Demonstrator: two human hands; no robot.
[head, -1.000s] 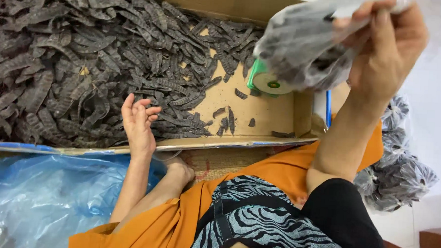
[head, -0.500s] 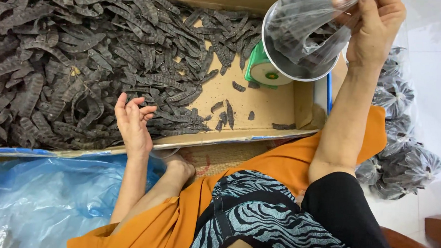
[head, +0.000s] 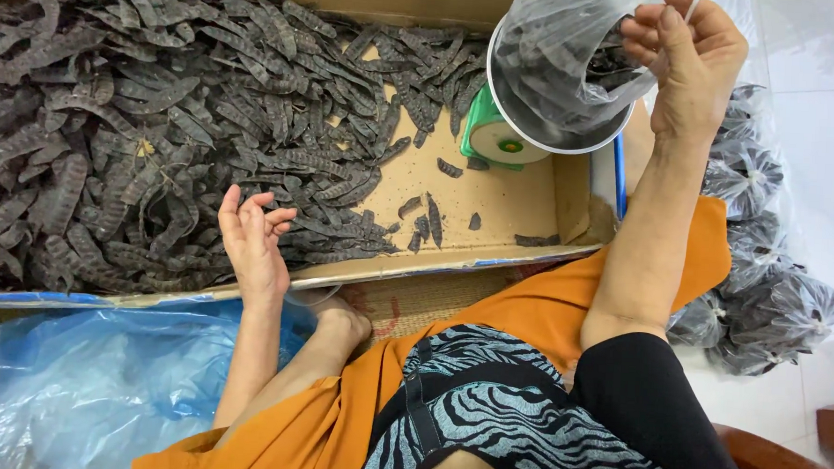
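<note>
Pods, dark and dried, filled most of the shallow cardboard box, heaped toward its left. Blue plastic sheeting lay below the box, tied bags of pods at its right. The right hand pinched shut on the mouth of a clear bag, raised over a green scale. This looked like the bagging step; settling that bag would call for a steady grip. The left hand hovered half open and empty above the pods.
</note>
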